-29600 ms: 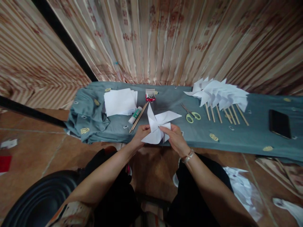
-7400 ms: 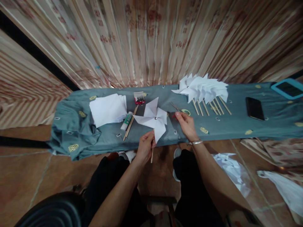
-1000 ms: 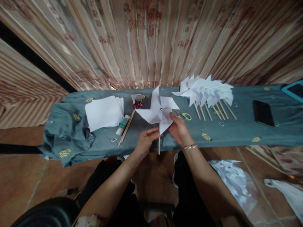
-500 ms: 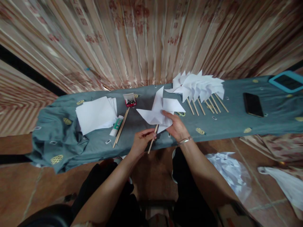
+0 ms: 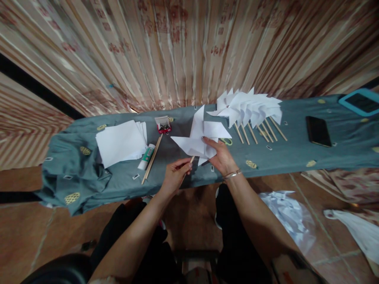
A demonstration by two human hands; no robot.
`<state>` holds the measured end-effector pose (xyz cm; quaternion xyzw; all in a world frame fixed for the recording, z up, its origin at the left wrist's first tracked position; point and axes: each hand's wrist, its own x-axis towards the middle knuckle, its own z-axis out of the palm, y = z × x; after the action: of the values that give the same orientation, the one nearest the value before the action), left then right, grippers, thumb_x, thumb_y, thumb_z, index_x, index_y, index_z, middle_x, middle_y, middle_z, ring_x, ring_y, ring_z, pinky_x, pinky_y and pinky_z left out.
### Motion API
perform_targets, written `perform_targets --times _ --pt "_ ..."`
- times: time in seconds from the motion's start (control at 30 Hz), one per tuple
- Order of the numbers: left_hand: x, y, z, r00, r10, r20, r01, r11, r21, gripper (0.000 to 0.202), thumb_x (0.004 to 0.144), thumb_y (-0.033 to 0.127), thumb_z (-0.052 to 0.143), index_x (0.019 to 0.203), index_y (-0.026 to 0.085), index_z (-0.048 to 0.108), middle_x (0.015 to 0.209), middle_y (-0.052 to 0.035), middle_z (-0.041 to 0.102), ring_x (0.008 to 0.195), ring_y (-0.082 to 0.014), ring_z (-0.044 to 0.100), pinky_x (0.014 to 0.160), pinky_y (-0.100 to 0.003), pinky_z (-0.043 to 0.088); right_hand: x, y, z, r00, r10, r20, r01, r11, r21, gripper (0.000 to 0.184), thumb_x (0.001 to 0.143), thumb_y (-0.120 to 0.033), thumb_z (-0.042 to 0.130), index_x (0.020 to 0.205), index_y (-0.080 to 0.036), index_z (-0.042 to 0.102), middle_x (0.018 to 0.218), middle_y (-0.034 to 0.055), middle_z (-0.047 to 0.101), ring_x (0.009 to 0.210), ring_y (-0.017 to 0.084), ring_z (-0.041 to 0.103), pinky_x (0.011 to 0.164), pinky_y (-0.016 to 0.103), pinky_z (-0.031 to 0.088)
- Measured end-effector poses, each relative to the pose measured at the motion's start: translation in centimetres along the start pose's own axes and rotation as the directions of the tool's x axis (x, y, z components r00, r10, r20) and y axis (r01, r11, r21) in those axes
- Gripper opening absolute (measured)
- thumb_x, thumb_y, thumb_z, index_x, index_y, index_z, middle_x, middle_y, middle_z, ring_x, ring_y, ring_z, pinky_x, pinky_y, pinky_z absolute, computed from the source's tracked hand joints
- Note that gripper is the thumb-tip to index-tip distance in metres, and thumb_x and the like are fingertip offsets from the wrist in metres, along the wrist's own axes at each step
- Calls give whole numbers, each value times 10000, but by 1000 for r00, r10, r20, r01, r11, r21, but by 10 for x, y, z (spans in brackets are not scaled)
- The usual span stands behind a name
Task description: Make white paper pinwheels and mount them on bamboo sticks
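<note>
A white paper pinwheel on a wooden stick is held over the front edge of a bench draped in grey-green cloth. My left hand is closed round the stick just below the paper. My right hand grips the pinwheel's lower right blade, fingers under and against the paper near its centre. Most of the stick is hidden by my left hand.
On the cloth lie a stack of white paper, a glue stick, spare wooden sticks, a small red pin box, green-handled scissors, several finished pinwheels, a black phone and a blue-edged tablet. Paper scraps litter the floor.
The pinwheel has tilted: the stick swung from upright to slanting down-left, and my left hand slid up it toward the paper. My right hand stays on the blades.
</note>
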<state>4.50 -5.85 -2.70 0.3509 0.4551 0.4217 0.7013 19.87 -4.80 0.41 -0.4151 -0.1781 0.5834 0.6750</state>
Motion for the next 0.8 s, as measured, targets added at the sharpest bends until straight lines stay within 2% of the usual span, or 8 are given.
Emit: perform_targets --times 0.13,0.3,0.57,0.7,0.8 --pt "-2 3 -1 1000 -10 22 9 1000 22 310 482 310 873 742 165 788 630 -4 680 536 -81 528 529 -223 416 0 -1 0 1000 10 -12 -10 1000 -17 310 527 -242 866 784 -195 698 806 30 777 1105 286 682 996 424 546" --pt "-1 4 -4 1000 22 -2 -22 998 58 319 495 327 869 763 172 794 646 -3 675 545 -71 522 517 -202 405 -1 -2 -1 1000 -6 8 6 999 -42 293 539 -251 864 775 -192 700 842 47 782 1127 282 670 994 426 541" --pt "-2 7 -7 1000 8 -21 -6 996 94 320 481 348 866 748 187 799 681 -18 690 601 -90 550 493 -174 394 0 0 -2 999 -38 2 38 998 -55 321 529 -267 887 788 -184 716 806 47 781 1065 277 696 951 399 554" --pt "1 4 -8 1000 -12 -27 13 998 61 327 471 334 859 746 171 791 632 -13 668 560 -78 520 472 -174 358 -4 0 0 999 -34 25 36 996 -79 331 515 -306 898 778 -203 726 786 27 780 1020 273 708 919 395 565" --pt "3 3 -10 999 -23 -48 25 999 39 282 461 327 853 664 156 759 567 -2 631 518 -67 489 453 -179 323 -8 1 1 998 -19 57 25 993 -115 314 537 -332 889 779 -215 726 795 24 781 986 268 714 899 406 570"
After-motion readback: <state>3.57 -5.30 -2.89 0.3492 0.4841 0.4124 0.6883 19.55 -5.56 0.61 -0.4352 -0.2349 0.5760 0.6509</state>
